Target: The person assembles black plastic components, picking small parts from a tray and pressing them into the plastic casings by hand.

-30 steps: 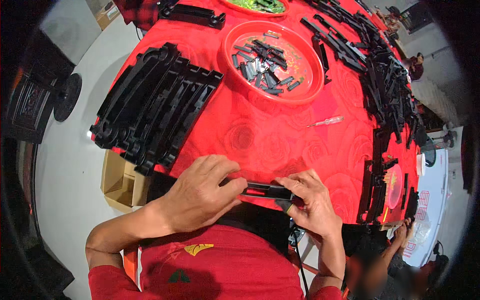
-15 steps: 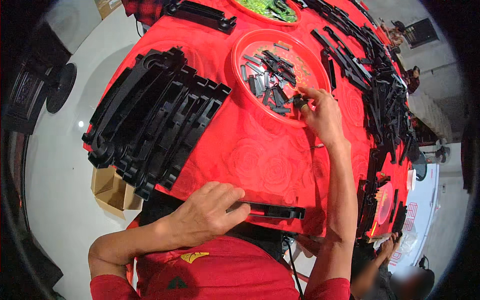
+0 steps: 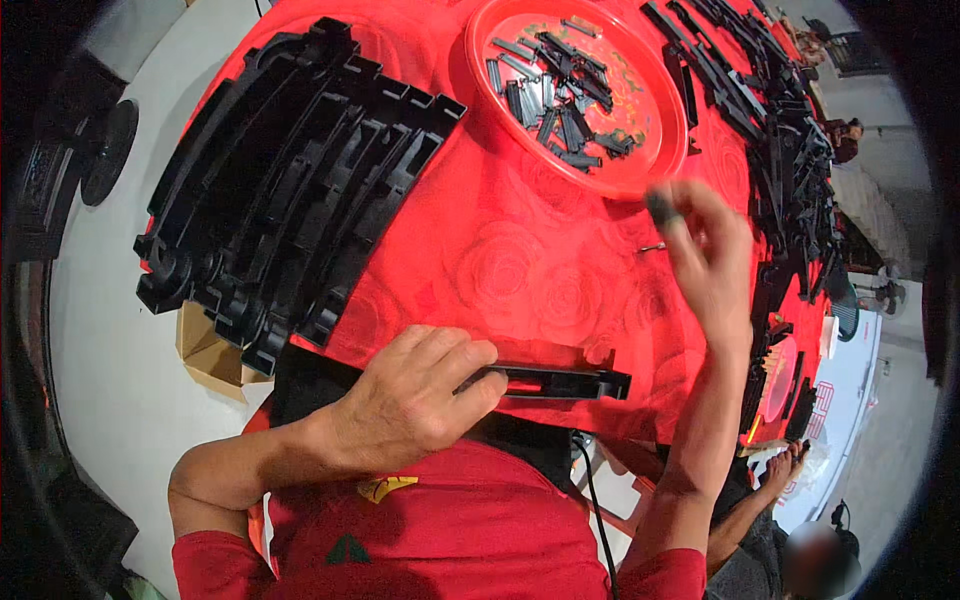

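Note:
My left hand (image 3: 420, 385) is closed around one end of a long black plastic channel piece (image 3: 565, 384) at the table's near edge. The rest of that piece sticks out to the right. My right hand (image 3: 705, 255) is smeared by motion, over the table just below the red basin (image 3: 590, 190). Something dark covers or sits at its thumb tip; I cannot tell which, nor whether the fingers hold anything. Small black and grey strips (image 3: 570, 85) lie loose in the basin. Close to the right hand, a thin metal rod (image 3: 652, 247) rests on the red cloth.
Several long black plastic pieces (image 3: 300, 190) lie side by side at the left. More black parts (image 3: 785, 170) are heaped along the right. An open cardboard box (image 3: 212, 355) stands below the left edge. Another person's hands (image 3: 785, 467) are at the lower right.
My right hand has come out of the basin, moving right and nearer to me. My left hand still holds the long piece. The view has shifted, so the basin sits higher.

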`<move>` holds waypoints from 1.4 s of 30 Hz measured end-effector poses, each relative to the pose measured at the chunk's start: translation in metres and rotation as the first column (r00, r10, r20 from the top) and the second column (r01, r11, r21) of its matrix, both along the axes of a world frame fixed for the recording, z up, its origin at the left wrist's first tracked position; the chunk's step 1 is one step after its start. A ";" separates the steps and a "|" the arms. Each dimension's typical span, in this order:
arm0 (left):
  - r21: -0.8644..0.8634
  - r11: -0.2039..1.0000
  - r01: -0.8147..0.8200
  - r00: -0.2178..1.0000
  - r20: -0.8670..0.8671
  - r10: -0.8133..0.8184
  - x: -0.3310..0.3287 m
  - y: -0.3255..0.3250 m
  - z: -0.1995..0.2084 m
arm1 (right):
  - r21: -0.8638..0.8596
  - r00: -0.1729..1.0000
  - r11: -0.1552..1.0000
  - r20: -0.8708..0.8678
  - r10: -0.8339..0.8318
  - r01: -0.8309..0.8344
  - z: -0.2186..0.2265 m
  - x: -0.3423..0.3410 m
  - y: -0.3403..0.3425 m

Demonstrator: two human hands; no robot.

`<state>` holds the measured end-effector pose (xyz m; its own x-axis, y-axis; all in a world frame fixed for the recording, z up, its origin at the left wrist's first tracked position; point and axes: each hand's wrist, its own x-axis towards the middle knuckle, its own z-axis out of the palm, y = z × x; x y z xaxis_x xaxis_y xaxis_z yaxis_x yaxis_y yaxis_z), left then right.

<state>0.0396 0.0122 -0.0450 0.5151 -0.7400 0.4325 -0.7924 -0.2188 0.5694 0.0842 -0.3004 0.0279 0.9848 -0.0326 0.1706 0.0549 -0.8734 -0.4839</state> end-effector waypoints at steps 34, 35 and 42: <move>-0.008 0.988 -0.156 0.933 -0.330 0.145 -0.020 -0.006 0.008 | 0.716 0.870 0.499 -0.446 -0.211 0.488 -0.030 -0.169 0.104; -0.002 0.987 -0.162 0.934 -0.323 0.153 -0.021 -0.006 0.009 | 0.714 0.866 0.495 -0.453 -0.211 0.494 -0.028 -0.170 0.104; 0.022 0.987 -0.156 0.945 -0.288 0.156 -0.024 -0.006 0.009 | 0.584 0.825 0.640 -0.548 -0.142 0.499 -0.016 -0.168 0.095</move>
<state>0.0151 0.0062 -0.0360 0.7271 -0.6399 0.2488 -0.5501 -0.3261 0.7688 -0.0841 -0.2058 0.0115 0.8414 -0.2898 -0.4561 -0.5196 -0.2020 -0.8302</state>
